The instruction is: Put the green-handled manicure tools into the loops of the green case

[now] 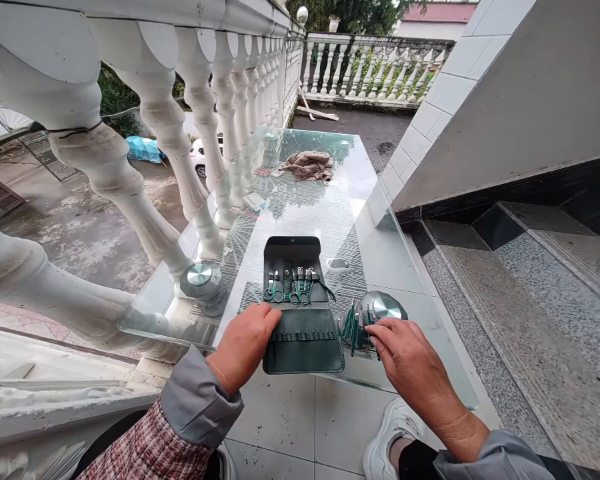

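Case point(307, 359): dark green. Scissors point(299, 292): green handles. Cloth point(307, 165): mottled brown. Left sleeve point(150, 443): red-and-white weave; cuff point(200, 398), plain grey. Balusters point(160, 110): white. Steps point(520, 327): speckled grey, black sections.

I count one case point(305, 361), one left hand point(245, 341) at its edge, one right hand point(414, 367) to its right. I see two pairs of scissors point(299, 289) in it; beyond it, one cloth point(307, 165) and one box point(254, 202); on its near side, two shoes point(393, 430).

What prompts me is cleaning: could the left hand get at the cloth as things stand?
Probably not without leaning forward: the cloth lies near the far end of the table, beyond the left hand at the case, though the way looks free.
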Tool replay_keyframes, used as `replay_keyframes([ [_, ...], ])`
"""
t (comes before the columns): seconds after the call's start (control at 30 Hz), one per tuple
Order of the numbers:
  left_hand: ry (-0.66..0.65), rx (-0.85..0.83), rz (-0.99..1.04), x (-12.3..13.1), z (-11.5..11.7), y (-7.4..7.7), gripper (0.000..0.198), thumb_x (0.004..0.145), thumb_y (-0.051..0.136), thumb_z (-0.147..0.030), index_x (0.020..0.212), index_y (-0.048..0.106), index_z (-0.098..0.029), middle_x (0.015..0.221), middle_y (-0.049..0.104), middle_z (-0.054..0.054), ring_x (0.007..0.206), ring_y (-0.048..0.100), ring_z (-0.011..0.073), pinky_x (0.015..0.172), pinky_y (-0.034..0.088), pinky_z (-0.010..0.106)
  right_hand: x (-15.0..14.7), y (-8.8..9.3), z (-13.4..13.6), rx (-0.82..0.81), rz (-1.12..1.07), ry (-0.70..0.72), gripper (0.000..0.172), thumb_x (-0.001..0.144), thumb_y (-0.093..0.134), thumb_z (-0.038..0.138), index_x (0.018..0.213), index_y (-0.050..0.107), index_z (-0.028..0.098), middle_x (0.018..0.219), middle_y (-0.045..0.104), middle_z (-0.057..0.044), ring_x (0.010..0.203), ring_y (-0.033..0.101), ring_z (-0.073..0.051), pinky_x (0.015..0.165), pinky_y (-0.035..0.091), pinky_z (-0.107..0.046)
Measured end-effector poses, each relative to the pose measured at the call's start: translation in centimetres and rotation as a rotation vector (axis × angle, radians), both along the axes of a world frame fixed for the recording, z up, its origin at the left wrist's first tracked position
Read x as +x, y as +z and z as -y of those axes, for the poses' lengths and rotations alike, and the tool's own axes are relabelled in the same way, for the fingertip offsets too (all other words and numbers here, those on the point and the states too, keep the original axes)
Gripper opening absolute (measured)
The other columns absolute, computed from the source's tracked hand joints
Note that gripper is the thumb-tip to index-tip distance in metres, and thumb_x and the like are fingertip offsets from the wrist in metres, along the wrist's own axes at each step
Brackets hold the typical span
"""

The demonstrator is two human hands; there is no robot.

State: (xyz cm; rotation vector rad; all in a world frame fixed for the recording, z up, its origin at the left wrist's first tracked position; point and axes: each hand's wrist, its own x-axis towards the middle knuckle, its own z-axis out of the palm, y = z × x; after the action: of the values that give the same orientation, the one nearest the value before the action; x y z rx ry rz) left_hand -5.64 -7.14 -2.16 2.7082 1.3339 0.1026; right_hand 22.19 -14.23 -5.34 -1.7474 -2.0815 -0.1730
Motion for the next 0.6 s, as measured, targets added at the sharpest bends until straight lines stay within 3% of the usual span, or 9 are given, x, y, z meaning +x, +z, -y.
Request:
replay_keyframes([
  [0.43, -0.005, -0.003, 0.011, -0.2, 0.0, -0.2, 0.021, 0.088, 0.041, -0.003, 0.096, 0.054, -0.017, 0.089, 0.055, 0.003, 0.081, 0.051, 0.0179, 0.073, 0.047, 0.03, -1.7, -1.3, 2.5, 0.107, 0.28, 0.053, 0.031, 0.088, 0.049, 0.032, 0.109, 0.062, 0.012, 0.106, 0.063, -0.014, 0.102, 0.051, -0.027, 0.081, 0.043, -0.04],
  [0.6, 0.004, -0.011, 0.022, -0.1, 0.0, -0.2, 0.023, 0.088, 0.041, -0.003, 0.101, 0.053, -0.017, 0.092, 0.056, 0.004, 0.086, 0.053, 0.0183, 0.075, 0.047, 0.03, -1.5, -1.5, 4.3, 0.175, 0.305, 0.159, 0.04, 0.084, 0.056, 0.041, 0.11, 0.061, 0.011, 0.107, 0.064, -0.015, 0.102, 0.053, -0.028, 0.084, 0.042, -0.041],
])
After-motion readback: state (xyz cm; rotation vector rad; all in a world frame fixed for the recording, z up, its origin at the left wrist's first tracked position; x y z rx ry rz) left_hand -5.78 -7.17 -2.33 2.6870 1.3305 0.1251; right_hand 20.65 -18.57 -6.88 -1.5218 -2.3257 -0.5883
